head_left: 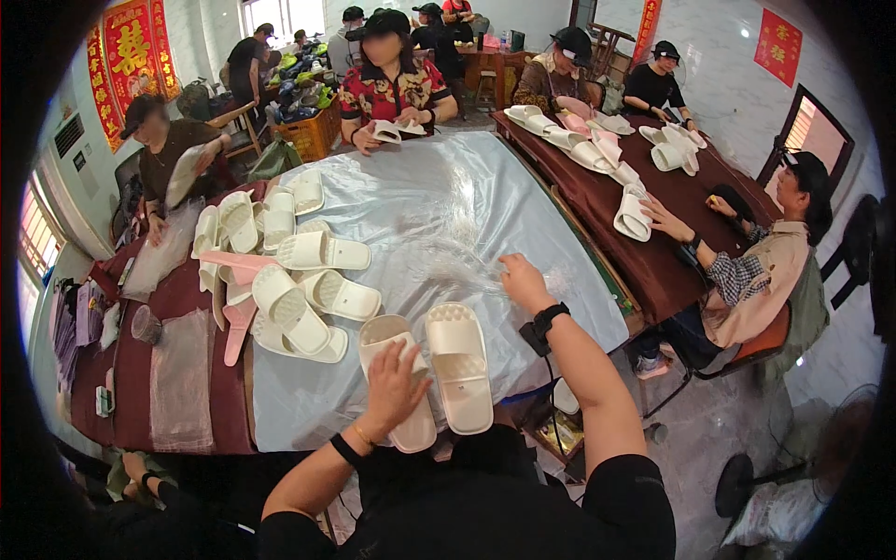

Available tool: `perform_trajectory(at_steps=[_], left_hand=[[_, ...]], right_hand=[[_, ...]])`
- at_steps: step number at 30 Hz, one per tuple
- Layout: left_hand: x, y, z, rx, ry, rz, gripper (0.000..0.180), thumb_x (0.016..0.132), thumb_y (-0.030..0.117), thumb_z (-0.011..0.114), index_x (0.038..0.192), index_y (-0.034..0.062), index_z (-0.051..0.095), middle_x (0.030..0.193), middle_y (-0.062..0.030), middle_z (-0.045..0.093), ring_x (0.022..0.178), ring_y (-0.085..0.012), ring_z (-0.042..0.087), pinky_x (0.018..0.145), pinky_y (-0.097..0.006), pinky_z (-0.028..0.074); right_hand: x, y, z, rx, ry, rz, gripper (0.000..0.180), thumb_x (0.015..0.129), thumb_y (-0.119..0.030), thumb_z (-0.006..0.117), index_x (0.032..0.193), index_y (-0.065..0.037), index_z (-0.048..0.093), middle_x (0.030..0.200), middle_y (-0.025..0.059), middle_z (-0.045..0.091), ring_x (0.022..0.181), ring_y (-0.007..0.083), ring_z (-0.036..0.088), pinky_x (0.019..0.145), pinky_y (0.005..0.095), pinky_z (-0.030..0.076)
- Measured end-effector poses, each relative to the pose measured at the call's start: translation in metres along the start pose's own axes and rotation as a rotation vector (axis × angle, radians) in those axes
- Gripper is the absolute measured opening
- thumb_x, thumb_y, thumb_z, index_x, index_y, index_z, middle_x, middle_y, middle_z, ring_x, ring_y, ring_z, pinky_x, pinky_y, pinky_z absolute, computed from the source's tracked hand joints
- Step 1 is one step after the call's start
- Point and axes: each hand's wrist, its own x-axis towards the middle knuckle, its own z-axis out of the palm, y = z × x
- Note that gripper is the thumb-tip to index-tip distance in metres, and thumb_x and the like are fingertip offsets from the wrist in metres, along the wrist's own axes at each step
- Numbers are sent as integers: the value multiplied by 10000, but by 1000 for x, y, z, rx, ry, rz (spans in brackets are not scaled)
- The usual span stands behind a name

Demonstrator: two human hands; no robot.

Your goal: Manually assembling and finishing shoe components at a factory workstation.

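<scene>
Ribbed cream foam slipper (399,383) lies under flat, released left hand (394,390); right hand (523,280) pinches crinkly clear plastic sheet (439,215).

- Red banner (132,49) with gold characters, on the far-left wall.
- Red square sign (778,46), on the right wall.
- Narrow red strip (647,28), beside the far doorway.

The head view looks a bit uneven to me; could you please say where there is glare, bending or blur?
Head view: glare streaks the clear plastic sheet beyond the right hand; bright windows at the top wash out; table edges bow toward the dark round rim; the left hand on the cream slipper is slightly soft; faces are blurred.
</scene>
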Motion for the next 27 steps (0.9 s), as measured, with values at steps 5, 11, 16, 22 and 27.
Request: perform_trajectory(at_steps=[5,11,16,22,27], left_hand=[[-35,6,12,70,-91,34,648,747,321,701,1307,106,456,1394,-196,341,1306,-386,286,1064,-534,208],[-24,11,22,33,-153,46,684,763,370,698,1338,119,425,1431,-229,277,1341,-414,226,1079,-574,151],[-12,11,23,-11,-136,64,680,761,359,693,1341,132,421,1421,-205,306,1331,-397,254,1070,-575,178],[-8,6,22,-82,-92,60,640,726,261,715,1291,100,462,1341,-183,404,1274,-380,340,1050,-539,248],[12,13,1,-183,51,69,513,735,155,691,1203,59,507,1209,-170,494,1118,-354,469,950,-456,375]], right_hand=[[21,28,20,-135,66,41,243,822,-45,469,1008,-48,625,1081,165,578,906,355,611,782,436,502],[29,31,34,-285,-11,129,171,806,-62,508,875,-44,663,931,166,611,857,356,619,747,423,515],[23,8,13,-259,129,104,149,808,-141,560,813,-72,692,853,130,625,832,328,622,731,401,506],[11,-1,-25,90,519,0,166,850,-161,562,885,-57,685,884,136,656,797,310,624,700,379,489],[-6,-19,-44,366,595,8,123,839,-97,584,893,-36,676,867,143,665,784,281,636,687,341,486]])
